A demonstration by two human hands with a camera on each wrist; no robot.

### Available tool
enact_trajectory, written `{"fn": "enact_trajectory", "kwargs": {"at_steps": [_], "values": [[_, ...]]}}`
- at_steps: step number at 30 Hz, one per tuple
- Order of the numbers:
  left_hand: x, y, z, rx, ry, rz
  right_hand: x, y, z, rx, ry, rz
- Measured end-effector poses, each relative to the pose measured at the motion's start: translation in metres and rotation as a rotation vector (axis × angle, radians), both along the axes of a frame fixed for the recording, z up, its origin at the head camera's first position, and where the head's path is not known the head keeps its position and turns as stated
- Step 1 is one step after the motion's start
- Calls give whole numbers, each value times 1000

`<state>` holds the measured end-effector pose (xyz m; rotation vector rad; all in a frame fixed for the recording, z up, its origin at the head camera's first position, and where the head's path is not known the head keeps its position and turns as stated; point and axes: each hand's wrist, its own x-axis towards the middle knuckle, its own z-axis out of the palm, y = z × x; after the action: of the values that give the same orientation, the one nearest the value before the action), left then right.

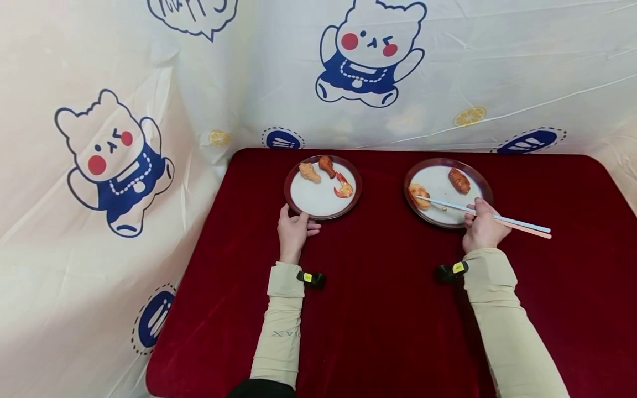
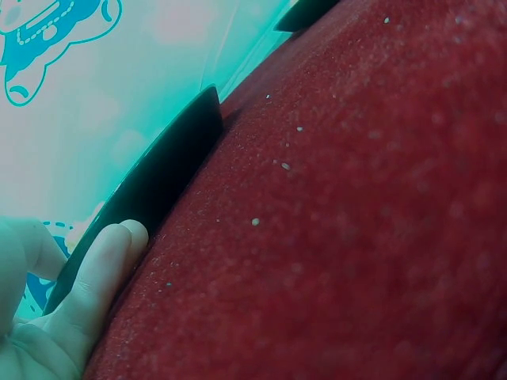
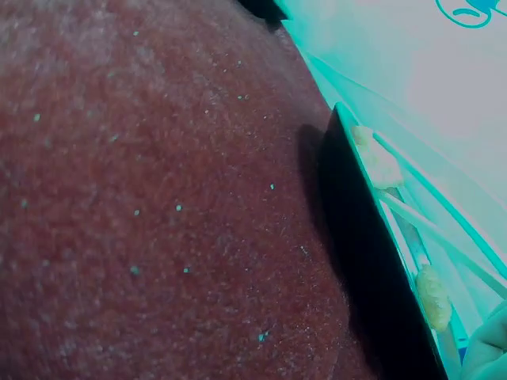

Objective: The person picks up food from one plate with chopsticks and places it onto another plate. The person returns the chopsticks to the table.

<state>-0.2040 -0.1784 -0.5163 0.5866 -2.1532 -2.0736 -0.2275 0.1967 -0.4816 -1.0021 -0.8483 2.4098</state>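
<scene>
At the near left rim of the left plate [image 1: 318, 205], my left hand [image 1: 292, 232] grips the edge; in the left wrist view, fingers [image 2: 99, 265] lie along its dark outer side. That plate carries a fried chicken piece [image 1: 309, 172], a drumstick [image 1: 327, 166] and an orange-and-white shrimp-like piece [image 1: 344, 187]. My right hand [image 1: 483, 228] holds a pair of chopsticks [image 1: 522, 224], pale blue and pink, over the right plate [image 1: 450, 219]. Their tips overlap a golden fried piece [image 1: 419, 202] at its left side. A brown glazed piece [image 1: 459, 181] lies further back.
A dark red cloth [image 1: 378, 309] covers the table. White printed sheeting [image 1: 278, 66] hangs behind and to the left. Small pale specks dot the cloth in both wrist views. Black wrist cameras [image 1: 312, 279] sit at both cuffs.
</scene>
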Motion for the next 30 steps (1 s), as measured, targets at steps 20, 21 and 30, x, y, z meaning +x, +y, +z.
{"fn": "enact_trajectory", "kwargs": {"at_steps": [20, 21, 30], "values": [[-1, 1, 1, 10, -12, 8, 7, 12, 9, -106, -90, 39], [-1, 1, 2, 10, -15, 6, 8, 12, 9, -106, -98, 43], [-1, 1, 1, 12, -14, 14, 8, 18, 6, -118, -144, 35]]}}
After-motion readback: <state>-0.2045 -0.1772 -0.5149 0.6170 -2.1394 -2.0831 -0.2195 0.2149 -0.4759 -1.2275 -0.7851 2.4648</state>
